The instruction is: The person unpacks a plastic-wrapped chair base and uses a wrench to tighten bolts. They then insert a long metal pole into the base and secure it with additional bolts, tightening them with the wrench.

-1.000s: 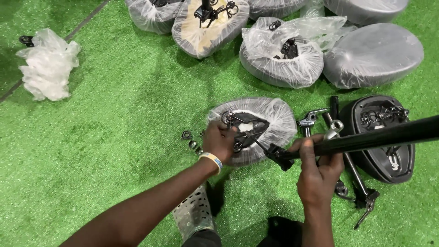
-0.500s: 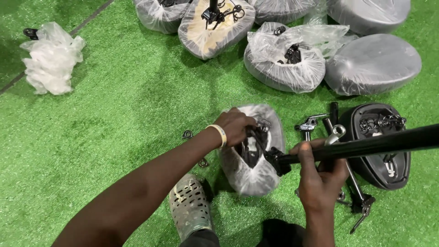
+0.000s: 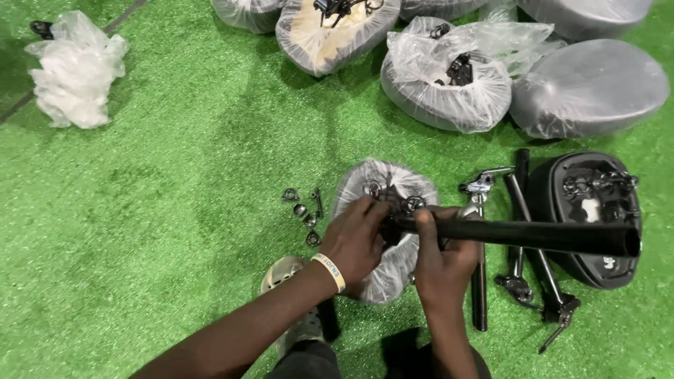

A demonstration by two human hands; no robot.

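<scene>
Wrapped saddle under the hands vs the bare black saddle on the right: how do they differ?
The wrapped saddle is covered in clear plastic; the bare black saddle has none. The left hand rests on the wrapped saddle and the right hand holds a black post at its clamp; the bare black saddle lies untouched, with only that post passing above it. Both lie underside up on the green turf, rails showing.

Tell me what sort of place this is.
Probably a bicycle assembly or workshop spot on green artificial turf: plastic-wrapped saddles, loose seat posts and small bolts lie around.
</scene>
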